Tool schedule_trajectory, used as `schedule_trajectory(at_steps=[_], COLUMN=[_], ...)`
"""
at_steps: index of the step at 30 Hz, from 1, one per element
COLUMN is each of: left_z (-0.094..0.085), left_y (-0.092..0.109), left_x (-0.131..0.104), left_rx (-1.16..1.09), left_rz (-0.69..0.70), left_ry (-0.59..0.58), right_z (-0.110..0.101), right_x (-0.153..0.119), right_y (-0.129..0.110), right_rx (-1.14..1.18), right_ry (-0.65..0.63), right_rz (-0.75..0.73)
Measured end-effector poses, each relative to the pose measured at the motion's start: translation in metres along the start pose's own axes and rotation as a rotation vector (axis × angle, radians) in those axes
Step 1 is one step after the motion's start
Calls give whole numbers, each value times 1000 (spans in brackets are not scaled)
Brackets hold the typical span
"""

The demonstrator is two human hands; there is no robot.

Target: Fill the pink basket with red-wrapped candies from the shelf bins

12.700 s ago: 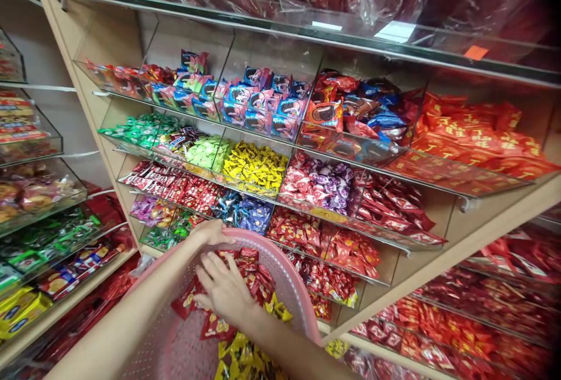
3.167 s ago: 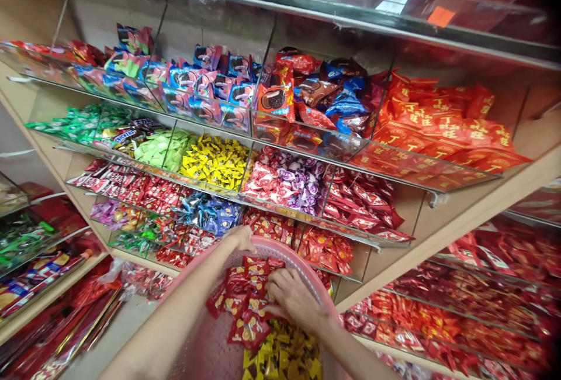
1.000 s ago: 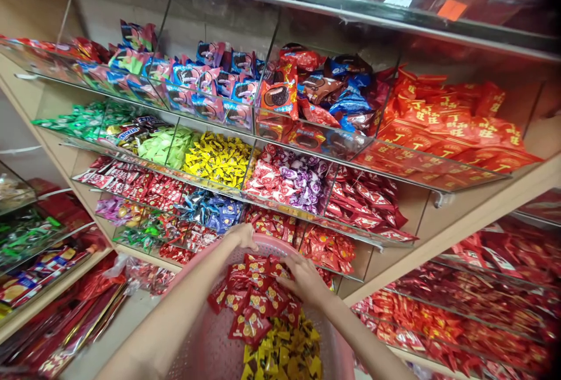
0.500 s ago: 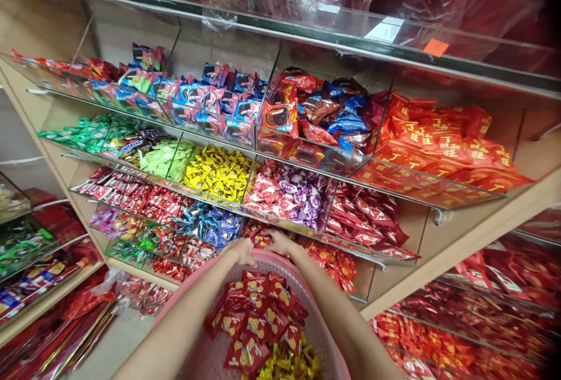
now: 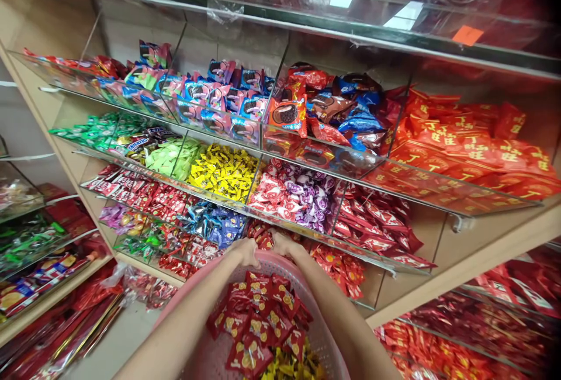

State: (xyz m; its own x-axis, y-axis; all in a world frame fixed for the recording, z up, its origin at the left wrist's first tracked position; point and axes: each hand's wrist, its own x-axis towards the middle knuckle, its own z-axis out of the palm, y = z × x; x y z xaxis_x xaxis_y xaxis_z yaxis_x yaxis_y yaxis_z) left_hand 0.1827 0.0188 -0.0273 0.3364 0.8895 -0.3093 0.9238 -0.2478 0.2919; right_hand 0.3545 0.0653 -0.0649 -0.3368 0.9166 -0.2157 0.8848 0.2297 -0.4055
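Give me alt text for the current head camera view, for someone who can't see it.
The left hand grips the rim of a pink perforated basket holding red packets and yellow-wrapped candies. The right hand reaches past it to more red packets in a wooden shelf unit of wrapped sweets, including Snickers.

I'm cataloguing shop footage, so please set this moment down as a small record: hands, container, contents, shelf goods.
Left hand: holds the far rim of the pink perforated plastic basket
Right hand: just beyond that rim, by dark-red shiny shelf packets; grip unclear
Basket contents: red square packets with orange prints; small yellow wrapped sweets nearer the wearer
Rack: pale wooden rack with clear panels
Top right bin: orange-red packets with yellow characters
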Motion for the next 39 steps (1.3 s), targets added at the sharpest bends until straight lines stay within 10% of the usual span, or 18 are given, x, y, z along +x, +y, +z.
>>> schedule_trajectory(at_steps=[13,28,39], left_z=[-1,-2,-2], left_y=[1,3,-1], left_x=[0,-1,-1], left_rx=[9,16,-4], left_rz=[2,-2,112], left_ry=[-9,-31,-24], right_z=[-8,-29,14], right_x=[-16,-157,-145], right_y=[3,-35,-49], right_rx=[138,-228,-565], right_ry=[149,411,355], right_rz=[-31,-222,-316])
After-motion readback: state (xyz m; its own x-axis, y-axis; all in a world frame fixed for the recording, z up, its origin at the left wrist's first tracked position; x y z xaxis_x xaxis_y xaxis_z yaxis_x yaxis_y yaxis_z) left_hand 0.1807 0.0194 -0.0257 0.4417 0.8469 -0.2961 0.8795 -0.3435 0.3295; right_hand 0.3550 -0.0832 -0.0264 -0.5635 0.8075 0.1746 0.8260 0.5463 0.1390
